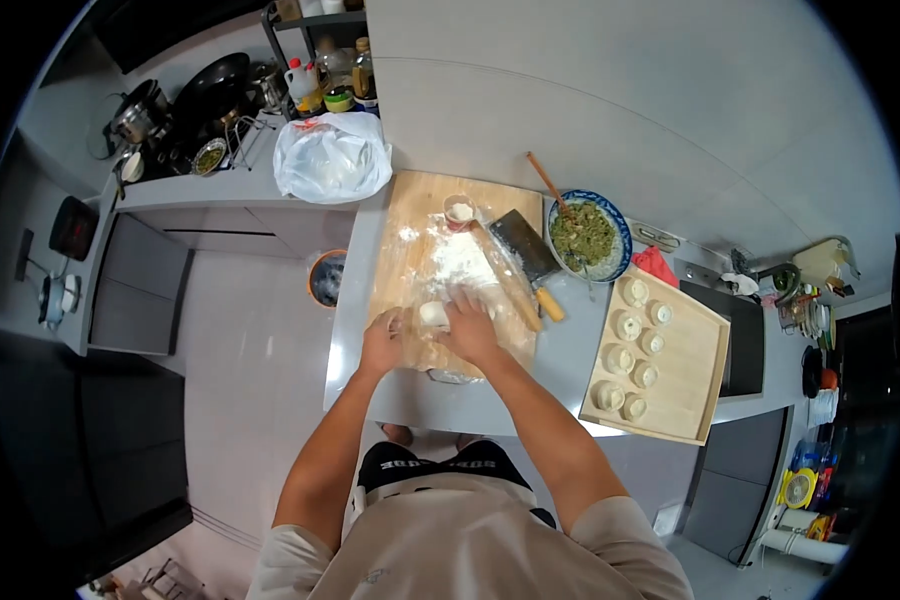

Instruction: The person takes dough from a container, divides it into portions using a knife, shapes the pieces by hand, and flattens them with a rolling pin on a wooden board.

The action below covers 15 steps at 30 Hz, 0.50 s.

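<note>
On dough (433, 314), on near half of board (391, 255): palm & slightly spread fingers of right hand (466, 320), fairly flat, touching R end, not wrapped round it. By L end: left hand (382, 342), fingers part-curled; can't tell if gripping or touching anything.

Could stick or smear if pressed hard w/ too little flour (459, 258) underneath; most seen farther up board. Could spill fr. small cup (459, 212) if bumped at far side. Could get R forearm snagged on rolling pin (518, 292), or roll it into cleaver (523, 243), w/ handle poking past board edge. Could tip utensil (545, 178) out of bowl (622, 225) if caught by sleeve or wrist. Could deform or stick pale rounds (619, 358) if tray (682, 395) gets jogged, esp. w/ near corner apparently over counter edge.

Hidden: underside of dough, R end under fingers, L fingertips. Hard to make out: clear film near pin, utensil's buried tip, contents of white bag (332, 160).
</note>
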Tool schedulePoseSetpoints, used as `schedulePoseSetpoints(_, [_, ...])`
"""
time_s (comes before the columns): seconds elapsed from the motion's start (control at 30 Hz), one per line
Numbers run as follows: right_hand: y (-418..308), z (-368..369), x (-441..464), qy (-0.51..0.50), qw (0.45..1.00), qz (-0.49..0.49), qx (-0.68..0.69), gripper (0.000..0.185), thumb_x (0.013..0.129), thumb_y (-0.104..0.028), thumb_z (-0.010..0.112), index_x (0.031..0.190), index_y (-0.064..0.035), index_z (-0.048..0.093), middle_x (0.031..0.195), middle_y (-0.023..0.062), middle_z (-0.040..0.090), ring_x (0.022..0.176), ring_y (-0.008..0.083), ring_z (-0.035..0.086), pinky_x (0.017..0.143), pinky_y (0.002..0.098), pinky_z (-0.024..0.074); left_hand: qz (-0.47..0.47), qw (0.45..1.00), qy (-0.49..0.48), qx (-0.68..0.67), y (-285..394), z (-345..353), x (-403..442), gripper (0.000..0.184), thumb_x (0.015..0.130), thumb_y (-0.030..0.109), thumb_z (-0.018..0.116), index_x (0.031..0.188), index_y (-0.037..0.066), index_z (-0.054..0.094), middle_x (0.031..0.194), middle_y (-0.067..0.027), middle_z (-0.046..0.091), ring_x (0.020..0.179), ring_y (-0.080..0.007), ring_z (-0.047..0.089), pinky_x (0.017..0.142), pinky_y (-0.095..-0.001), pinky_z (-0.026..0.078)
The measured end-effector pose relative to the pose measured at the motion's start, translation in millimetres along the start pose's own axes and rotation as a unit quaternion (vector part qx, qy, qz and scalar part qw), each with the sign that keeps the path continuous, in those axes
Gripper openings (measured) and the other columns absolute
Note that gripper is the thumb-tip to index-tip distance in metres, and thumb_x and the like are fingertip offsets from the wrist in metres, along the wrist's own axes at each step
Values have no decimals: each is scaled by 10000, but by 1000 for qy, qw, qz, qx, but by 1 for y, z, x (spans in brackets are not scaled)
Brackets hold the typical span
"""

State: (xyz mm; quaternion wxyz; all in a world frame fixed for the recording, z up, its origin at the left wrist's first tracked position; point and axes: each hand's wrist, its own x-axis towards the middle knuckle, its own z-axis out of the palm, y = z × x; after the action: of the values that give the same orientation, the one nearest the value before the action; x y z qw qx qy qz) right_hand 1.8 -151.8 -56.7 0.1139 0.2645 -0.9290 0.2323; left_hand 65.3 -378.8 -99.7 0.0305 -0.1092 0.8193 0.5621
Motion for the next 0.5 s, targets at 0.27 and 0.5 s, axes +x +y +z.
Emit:
schedulePoseSetpoints(0.27, [-8,-3,31,-24,639,408,651,448,955,-123,771,1348,-56,569,1240,95,664,1122,283,655,953,433,554,53,977,-68,-195,43,23,-4,535,840,40,811,1356,19,673,1217,-140,745,1104,-252,718,1019,-378,540])
schedulePoseSetpoints(0.5, [-28,-30,50,107,533,374,752,181,1054,-242,707,995,-104,606,832,54,615,753,188,626,674,346,541,-47,962,-243,117,104,7,28,593,773,131,906,1314,9,696,1175,-84,765,1084,-201,705,983,-347,534])
